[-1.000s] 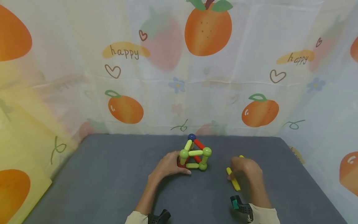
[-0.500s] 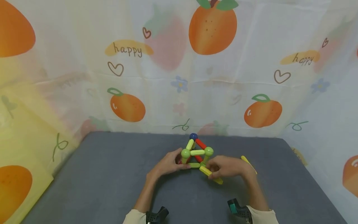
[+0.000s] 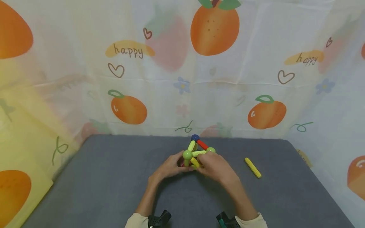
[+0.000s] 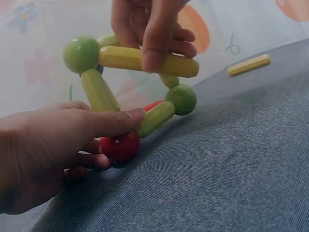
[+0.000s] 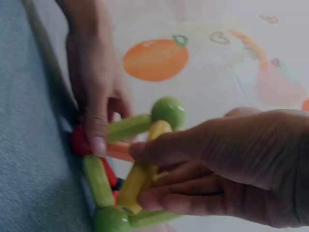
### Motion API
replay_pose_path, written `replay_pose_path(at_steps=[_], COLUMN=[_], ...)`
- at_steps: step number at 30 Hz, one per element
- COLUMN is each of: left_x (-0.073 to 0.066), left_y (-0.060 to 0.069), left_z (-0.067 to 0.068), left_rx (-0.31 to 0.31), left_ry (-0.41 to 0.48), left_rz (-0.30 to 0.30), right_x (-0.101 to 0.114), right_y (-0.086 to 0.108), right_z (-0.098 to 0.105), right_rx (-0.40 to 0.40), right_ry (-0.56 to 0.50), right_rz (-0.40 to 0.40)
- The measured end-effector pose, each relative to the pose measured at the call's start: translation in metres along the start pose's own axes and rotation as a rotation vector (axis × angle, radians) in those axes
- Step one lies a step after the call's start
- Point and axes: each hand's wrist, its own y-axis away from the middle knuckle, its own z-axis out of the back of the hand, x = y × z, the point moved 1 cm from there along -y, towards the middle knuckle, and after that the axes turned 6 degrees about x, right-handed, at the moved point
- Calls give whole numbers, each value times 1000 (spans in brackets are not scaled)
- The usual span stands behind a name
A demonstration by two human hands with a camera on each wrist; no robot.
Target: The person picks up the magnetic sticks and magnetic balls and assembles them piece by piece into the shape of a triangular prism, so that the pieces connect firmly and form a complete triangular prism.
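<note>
A frame of coloured rods and balls stands on the grey cloth, with a blue ball point(image 3: 195, 137) on top and green balls point(image 3: 187, 155) at the front. My left hand point(image 3: 170, 166) grips its lower left corner, thumb and fingers around the red ball point(image 4: 120, 146) and rod ends. My right hand point(image 3: 216, 167) pinches a yellow rod point(image 5: 140, 179) between thumb and fingers. In the left wrist view one end of that rod meets the upper green ball point(image 4: 81, 54); the other end points free. In the head view the right hand hides the frame's lower right part.
A second yellow rod point(image 3: 252, 167) lies on the grey tabletop point(image 3: 114, 190), right of the frame. Behind the table's far edge hangs a fruit-print curtain point(image 3: 159, 95), close to the frame. Yellowish cloth point(image 3: 25, 142) hangs at the left.
My right hand has carried the yellow rod leftward from the right side of the table to the frame, up against a green ball. The left hand keeps its grip at the corner.
</note>
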Motion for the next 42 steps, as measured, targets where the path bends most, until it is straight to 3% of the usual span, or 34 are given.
replay_pose_path(at_steps=[4, 9, 18, 25, 27, 29, 33, 36, 40, 42], left_x=[0, 2, 5, 4, 4, 3, 4, 4, 4, 2], left_y=[0, -1, 2, 1, 0, -2, -4, -4, -1, -2], left_z=[-1, -1, -2, -2, -2, -2, -2, -1, -1, -3], left_rx=[-1, 2, -20, -45, -41, -33, -33, -55, -104, -152], left_ry=[14, 1, -1, 29, 29, 22, 22, 12, -6, 4], left_rz=[16, 5, 27, 41, 38, 28, 6, 9, 34, 60], right_x=[7, 8, 1, -6, -7, -6, -13, -29, -58, -69], right_y=[-3, -5, -8, -14, -12, -8, 4, 15, 24, 22], right_z=[-8, -18, -28, -30, -27, -19, 7, 21, 19, 12], right_rx=[-124, -265, -303, -367, -339, -243, 8, 102, 197, 276], right_ry=[174, 338, 346, 434, 408, 336, 35, -161, -246, -285], right_rz=[-70, -88, -59, -42, -54, -82, -140, -177, -177, -125])
